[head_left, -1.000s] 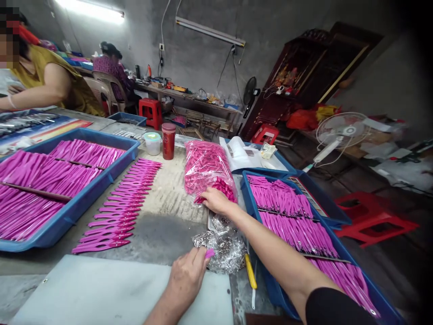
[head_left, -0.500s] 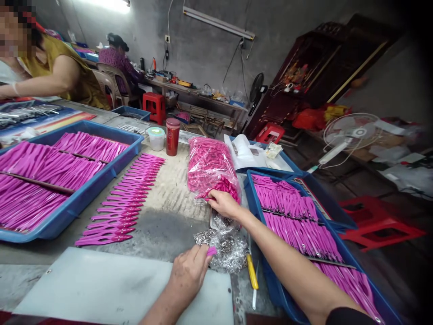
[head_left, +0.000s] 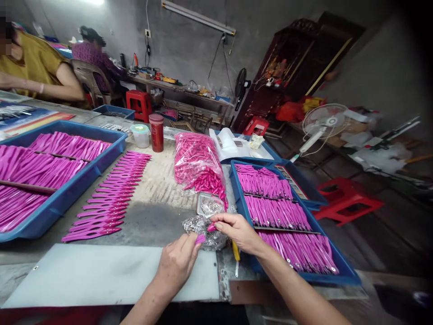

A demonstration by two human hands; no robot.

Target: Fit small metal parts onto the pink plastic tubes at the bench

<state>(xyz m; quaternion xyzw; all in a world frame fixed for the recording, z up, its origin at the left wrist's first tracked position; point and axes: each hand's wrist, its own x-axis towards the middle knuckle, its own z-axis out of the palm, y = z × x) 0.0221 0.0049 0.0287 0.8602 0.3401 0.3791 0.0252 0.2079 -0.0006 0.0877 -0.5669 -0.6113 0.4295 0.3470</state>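
Observation:
My left hand (head_left: 177, 262) is closed round a purple plastic piece (head_left: 200, 239), whose end sticks out past the thumb; the rest is hidden in the fingers. Close by on the right, my right hand (head_left: 238, 232) pinches a small glossy dark-pink plastic piece (head_left: 211, 227). The two pieces are near each other but apart. Below and behind them lies a clear bag of small metal parts (head_left: 194, 224). Farther back is an open plastic bag (head_left: 196, 155) full of the same dark-pink pieces. To the left, purple forked pieces with dark-pink tips (head_left: 111, 194) lie in a row.
Blue trays of purple pieces stand left (head_left: 117, 143) and right (head_left: 341, 275). A white board (head_left: 108, 275) lies in front. A yellow-handled tool (head_left: 236, 253), a red cup (head_left: 156, 135) and a lidded tub (head_left: 140, 137) are on the table. Two people sit at the back left.
My right hand has drawn back from the bag of dark-pink pieces toward my left hand, now with one piece in its fingers. The whole view has shifted somewhat.

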